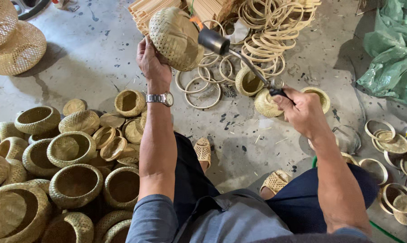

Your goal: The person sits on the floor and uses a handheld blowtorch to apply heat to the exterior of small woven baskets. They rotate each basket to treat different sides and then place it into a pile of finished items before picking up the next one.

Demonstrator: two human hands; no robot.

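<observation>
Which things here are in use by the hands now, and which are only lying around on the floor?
In use:
- left hand holding a woven basket
- right hand holding a torch tool, its head at the basket

Lying about:
- heap of woven baskets
- bamboo rings
- bundled bamboo strips
- green sheet
- small lids

Floor: grey concrete, dark-speckled.
Left: woven baskets heaped.
Top: bamboo rings piled.
Right: green sheet crumpled.
</observation>
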